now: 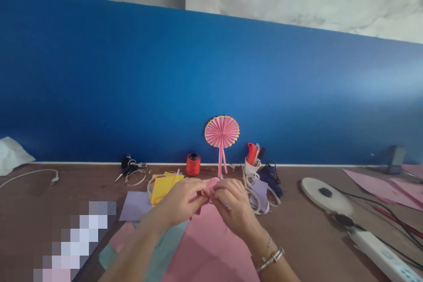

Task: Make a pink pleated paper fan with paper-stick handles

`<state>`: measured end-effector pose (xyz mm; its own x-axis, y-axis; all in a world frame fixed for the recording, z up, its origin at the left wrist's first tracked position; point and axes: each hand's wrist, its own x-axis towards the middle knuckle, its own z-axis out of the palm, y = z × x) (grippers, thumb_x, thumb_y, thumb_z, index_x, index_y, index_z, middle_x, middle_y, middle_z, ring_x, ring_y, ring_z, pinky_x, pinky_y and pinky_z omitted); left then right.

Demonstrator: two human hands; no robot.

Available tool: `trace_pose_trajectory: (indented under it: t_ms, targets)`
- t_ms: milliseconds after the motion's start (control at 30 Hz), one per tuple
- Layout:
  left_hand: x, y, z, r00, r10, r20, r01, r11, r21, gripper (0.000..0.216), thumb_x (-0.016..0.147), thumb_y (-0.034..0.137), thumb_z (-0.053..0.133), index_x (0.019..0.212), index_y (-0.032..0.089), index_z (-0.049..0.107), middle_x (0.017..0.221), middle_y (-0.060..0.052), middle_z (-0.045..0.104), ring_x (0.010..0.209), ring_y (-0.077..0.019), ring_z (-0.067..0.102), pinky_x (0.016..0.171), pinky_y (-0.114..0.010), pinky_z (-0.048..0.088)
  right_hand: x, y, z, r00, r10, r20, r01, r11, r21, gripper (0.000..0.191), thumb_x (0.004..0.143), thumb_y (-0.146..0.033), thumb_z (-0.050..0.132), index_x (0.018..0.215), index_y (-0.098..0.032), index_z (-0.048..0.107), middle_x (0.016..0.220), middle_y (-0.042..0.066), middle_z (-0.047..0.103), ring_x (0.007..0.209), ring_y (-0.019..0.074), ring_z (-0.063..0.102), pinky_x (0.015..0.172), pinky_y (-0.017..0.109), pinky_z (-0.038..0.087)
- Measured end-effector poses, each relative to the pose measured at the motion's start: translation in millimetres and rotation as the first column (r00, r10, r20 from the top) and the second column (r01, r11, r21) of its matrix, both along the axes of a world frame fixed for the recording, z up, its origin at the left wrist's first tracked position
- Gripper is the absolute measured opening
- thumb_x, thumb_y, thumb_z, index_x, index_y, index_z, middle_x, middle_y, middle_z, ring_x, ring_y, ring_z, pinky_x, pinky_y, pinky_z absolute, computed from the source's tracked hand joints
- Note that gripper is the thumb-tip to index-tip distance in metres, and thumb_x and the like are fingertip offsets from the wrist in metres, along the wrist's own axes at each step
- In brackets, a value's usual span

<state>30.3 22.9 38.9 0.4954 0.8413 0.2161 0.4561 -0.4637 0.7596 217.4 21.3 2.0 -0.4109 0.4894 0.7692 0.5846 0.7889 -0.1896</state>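
Both hands meet at the middle of the desk over a small folded piece of pink paper [211,182]. My left hand [187,198] pinches its left part, fingers closed. From the other side my right hand [233,200] grips the same paper, thumb and fingertips pressed together. Much of the piece is hidden behind the fingers, so its full shape does not show. Under the hands lies a large pink sheet [211,246], with a teal sheet [168,246] to its left. Beyond them a pleated pink paper fan [222,132] with a yellow edge leans upright against the blue partition.
Yellow paper [165,187] and a purple sheet [135,205] lie left. A red thread spool [193,165] and a white cup [251,166] of pens stand at the back. Scissors [124,172] lie far left. A white round pad [325,196] and power strip [383,246] sit right.
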Motion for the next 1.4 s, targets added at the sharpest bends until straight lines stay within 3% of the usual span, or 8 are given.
trace_pose_trajectory:
  t_ms: [167, 333, 467, 800, 900, 1033, 1100, 1400]
  targets:
    - [-3.8, 0.9, 0.7, 0.997, -0.068, 0.024, 0.072, 0.971, -0.227, 0.015, 0.082, 0.032, 0.049, 0.079, 0.019, 0.055, 0.066, 0.002, 0.058, 0.053, -0.0110, 0.054, 0.050, -0.021, 0.043, -3.7, -3.7, 3.0, 0.998, 0.045, 0.033, -0.042, 0.996, -0.079, 0.013, 0.087, -0.012, 0.050, 0.079, -0.021, 0.054, 0.082, 0.002, 0.061, 0.080, 0.0163, 0.052, 0.071, 0.031, 0.038]
    - [-6.5, 4.4, 3.1, 0.992, -0.121, 0.047, 0.125, 0.987, -0.097, 0.009, 0.076, 0.021, 0.056, 0.068, 0.019, 0.055, 0.077, 0.001, 0.058, 0.076, -0.0139, 0.055, 0.074, -0.025, 0.044, -6.2, -6.2, 1.8, 0.997, 0.063, 0.052, -0.056, 0.990, -0.127, 0.015, 0.087, -0.012, 0.049, 0.076, -0.021, 0.055, 0.081, 0.002, 0.061, 0.078, 0.0156, 0.052, 0.068, 0.030, 0.036]
    - [-7.3, 5.0, 1.2, 0.991, -0.124, 0.043, 0.127, 0.990, -0.060, 0.009, 0.078, 0.021, 0.054, 0.070, 0.019, 0.055, 0.078, 0.000, 0.058, 0.077, -0.0146, 0.054, 0.075, -0.026, 0.043, -6.7, -6.5, 1.9, 0.997, 0.070, 0.029, -0.064, 0.984, -0.163, 0.013, 0.086, -0.012, 0.050, 0.078, -0.021, 0.054, 0.082, 0.002, 0.061, 0.079, 0.0160, 0.053, 0.069, 0.031, 0.037]
    - [-4.8, 2.0, 3.9, 0.993, -0.089, 0.081, 0.099, 0.987, -0.130, 0.010, 0.079, 0.019, 0.054, 0.069, 0.019, 0.053, 0.073, 0.003, 0.057, 0.072, -0.0121, 0.054, 0.071, -0.023, 0.042, -6.8, -8.4, 5.9, 0.998, 0.065, -0.020, -0.068, 0.974, -0.217, 0.013, 0.081, -0.008, 0.050, 0.078, -0.021, 0.051, 0.079, 0.001, 0.060, 0.080, 0.0176, 0.054, 0.072, 0.033, 0.038]
    - [-5.2, 1.0, 1.9, 0.993, -0.056, 0.101, 0.074, 0.979, -0.192, 0.012, 0.079, 0.023, 0.054, 0.069, 0.018, 0.051, 0.073, 0.002, 0.058, 0.066, -0.0109, 0.057, 0.062, -0.021, 0.044, -6.1, -8.9, 6.9, 0.996, 0.078, -0.037, -0.084, 0.971, -0.222, 0.014, 0.080, -0.007, 0.050, 0.079, -0.021, 0.051, 0.078, 0.001, 0.060, 0.078, 0.0176, 0.054, 0.072, 0.033, 0.038]
    - [-6.4, 0.2, -4.2, 0.992, -0.036, 0.118, 0.084, 0.899, -0.430, 0.020, 0.083, 0.039, 0.050, 0.081, 0.019, 0.048, 0.060, 0.003, 0.057, 0.039, -0.0102, 0.054, 0.034, -0.018, 0.038, -4.4, -8.1, 7.1, 0.996, 0.080, -0.039, -0.087, 0.968, -0.236, 0.015, 0.078, -0.006, 0.052, 0.079, -0.021, 0.051, 0.078, 0.001, 0.060, 0.079, 0.0172, 0.054, 0.073, 0.033, 0.039]
    - [-7.1, 0.3, -6.0, 0.993, -0.028, 0.115, 0.081, 0.872, -0.482, 0.024, 0.082, 0.044, 0.050, 0.083, 0.020, 0.047, 0.057, 0.003, 0.057, 0.033, -0.0106, 0.053, 0.028, -0.016, 0.035, -4.0, -7.6, 7.1, 0.997, 0.074, -0.035, -0.081, 0.968, -0.237, 0.014, 0.078, -0.007, 0.052, 0.079, -0.021, 0.051, 0.078, 0.001, 0.060, 0.079, 0.0171, 0.055, 0.073, 0.033, 0.039]
    - [-9.4, -0.6, -2.2, 0.998, -0.014, 0.059, 0.041, 0.870, -0.492, 0.024, 0.081, 0.045, 0.050, 0.086, 0.021, 0.049, 0.061, 0.004, 0.057, 0.033, -0.0071, 0.048, 0.025, -0.013, 0.033, -3.8, -8.5, 5.8, 0.996, 0.080, -0.048, -0.089, 0.970, -0.228, 0.014, 0.077, -0.008, 0.051, 0.078, -0.022, 0.051, 0.076, 0.001, 0.061, 0.076, 0.0175, 0.056, 0.078, 0.036, 0.040]
